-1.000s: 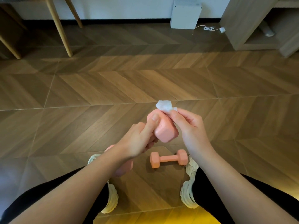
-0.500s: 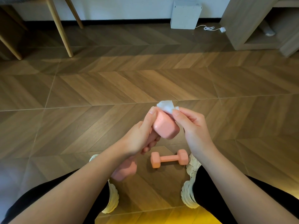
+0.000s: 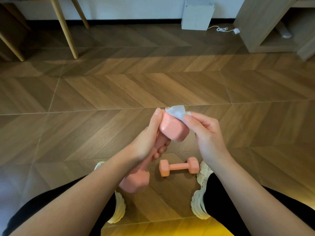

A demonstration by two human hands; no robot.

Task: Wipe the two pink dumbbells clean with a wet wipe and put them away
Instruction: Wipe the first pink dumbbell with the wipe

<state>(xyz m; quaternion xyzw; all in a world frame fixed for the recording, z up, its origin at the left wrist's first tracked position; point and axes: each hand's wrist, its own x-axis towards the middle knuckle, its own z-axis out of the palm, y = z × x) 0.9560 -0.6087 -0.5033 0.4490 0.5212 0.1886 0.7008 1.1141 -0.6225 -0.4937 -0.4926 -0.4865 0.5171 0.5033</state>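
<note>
One pink dumbbell [image 3: 172,132] stands tilted in my left hand [image 3: 146,143], gripped by its handle, upper head nearest my right hand [image 3: 206,133], which pinches the wet wipe [image 3: 176,112] against it. Its twin, the second dumbbell [image 3: 179,166], lies crosswise on the floor [image 3: 153,89] between my shoes [image 3: 199,201], just below both hands.

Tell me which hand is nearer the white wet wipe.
Right. The right hand pinches the white wet wipe against the held pink dumbbell; the left hand grips its handle, just below.

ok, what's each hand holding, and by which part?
Left hand has a pink dumbbell by its handle, thumb on the upper head. Right hand pinches a wet wipe against that head.
</note>
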